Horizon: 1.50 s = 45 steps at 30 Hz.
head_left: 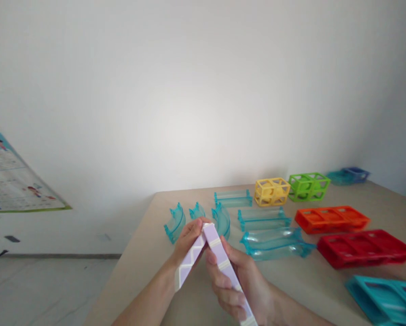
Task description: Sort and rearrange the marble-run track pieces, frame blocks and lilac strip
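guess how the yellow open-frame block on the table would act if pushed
The yellow block looks light for its size, being mostly open framework. Its boxy shape would probably slide rather than roll. Its straight-edged build suggests it is stiff, not floppy.

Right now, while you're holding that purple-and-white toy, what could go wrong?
The left hand might get pinched, because its grip is near the corner where the two arms of the purple-and-white toy meet. The right hand could bump the clear blue curved piece just beyond that corner and knock it out of place.
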Each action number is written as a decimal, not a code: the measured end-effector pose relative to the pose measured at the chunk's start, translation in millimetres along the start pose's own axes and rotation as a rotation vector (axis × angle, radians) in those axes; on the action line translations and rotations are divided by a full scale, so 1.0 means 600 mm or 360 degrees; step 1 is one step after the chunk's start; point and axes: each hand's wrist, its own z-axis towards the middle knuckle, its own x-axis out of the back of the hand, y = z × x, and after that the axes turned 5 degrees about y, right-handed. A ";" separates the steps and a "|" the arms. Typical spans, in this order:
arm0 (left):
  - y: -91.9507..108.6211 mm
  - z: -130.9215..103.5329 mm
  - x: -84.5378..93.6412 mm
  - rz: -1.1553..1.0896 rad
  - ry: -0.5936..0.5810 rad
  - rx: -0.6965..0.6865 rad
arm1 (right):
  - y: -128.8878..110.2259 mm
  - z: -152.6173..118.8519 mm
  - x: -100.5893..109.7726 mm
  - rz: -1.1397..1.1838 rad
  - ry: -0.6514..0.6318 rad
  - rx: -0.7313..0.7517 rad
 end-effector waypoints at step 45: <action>0.066 0.005 0.039 0.1607 -0.0322 -0.0112 | 0.032 0.024 0.020 -0.1384 0.1245 0.0384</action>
